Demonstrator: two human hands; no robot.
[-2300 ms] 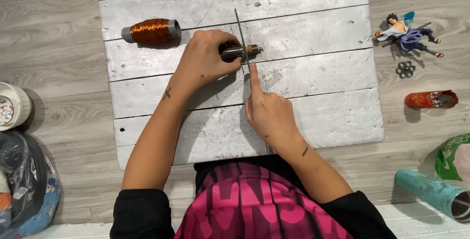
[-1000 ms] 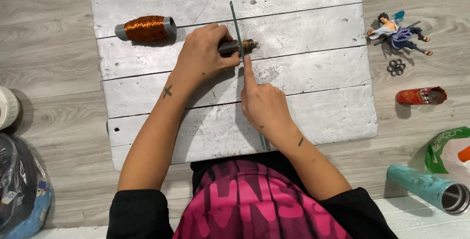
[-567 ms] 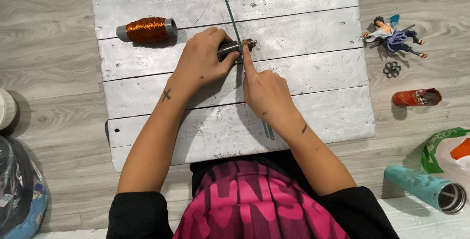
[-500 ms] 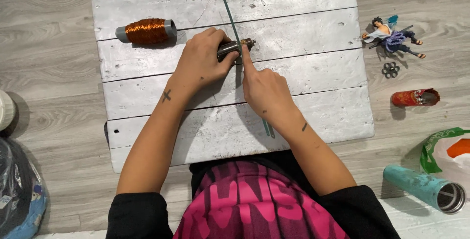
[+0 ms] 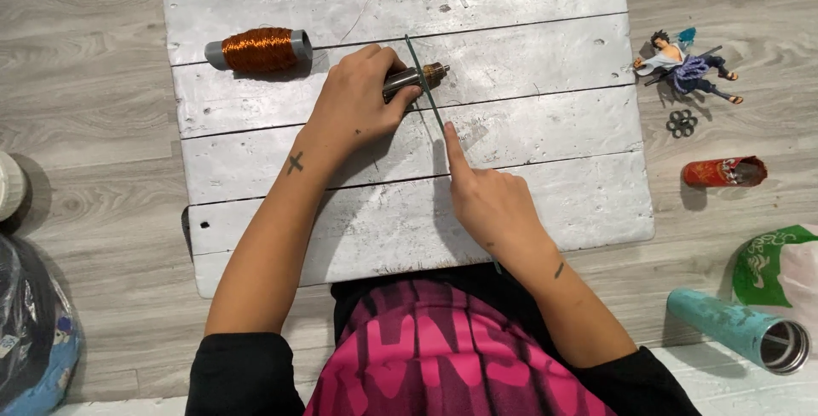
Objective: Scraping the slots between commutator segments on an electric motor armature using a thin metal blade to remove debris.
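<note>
A small metal cylinder [image 5: 407,81] is gripped in the closed fingers of the left hand [image 5: 358,102] on the white board [image 5: 545,126], while a thin, stiff-looking blade [image 5: 423,92], likely best held at its handle, is pressed by the right hand [image 5: 490,207] with 1 extended forefinger.

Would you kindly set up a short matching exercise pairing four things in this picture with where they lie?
Things:
1. copper wire spool
2. small cylinder
3. toy figure
4. teal tube

Places:
A. on the floor, right of the board's far end
B. gripped in the left hand
C. on the floor, near right corner
D. on the white board, left of the hands

Pairs: 1-D, 2-B, 3-A, 4-C
</note>
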